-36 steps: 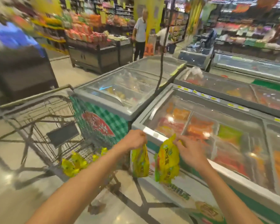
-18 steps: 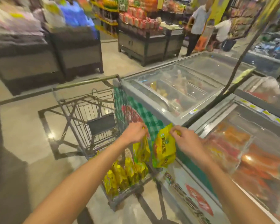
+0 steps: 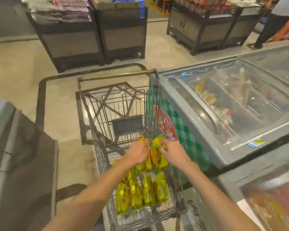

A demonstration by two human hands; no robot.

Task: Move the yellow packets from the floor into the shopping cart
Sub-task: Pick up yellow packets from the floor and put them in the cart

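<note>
Head view: the fingers (image 3: 146, 148) of the left hand (image 3: 136, 153) are pinched shut on the top edge of one yellow packet (image 3: 144, 165), and the right hand (image 3: 173, 153) is closed the same way on the top of a second packet (image 3: 158, 157). Both packets hang upright side by side over the middle of the shopping cart (image 3: 97, 147), just above the packets already lying in a row (image 3: 140, 192) at its near end. The step in hand looks like the release. It seems best to lower both until their bottoms touch the pile or the wire floor, then let go, so they lie flat beside the others rather than tip against the side. The far half of the basket, in front of the dark panel (image 3: 127, 126), is bare wire and gives the most room. On the right, the cart's wire side stands close against the freezer (image 3: 223, 114) and its green checked banner (image 3: 177, 129), so the right wrist has little play there. The left side opens onto bare floor (image 3: 63, 114). Whether any packets remain on the floor cannot be told from here
</note>
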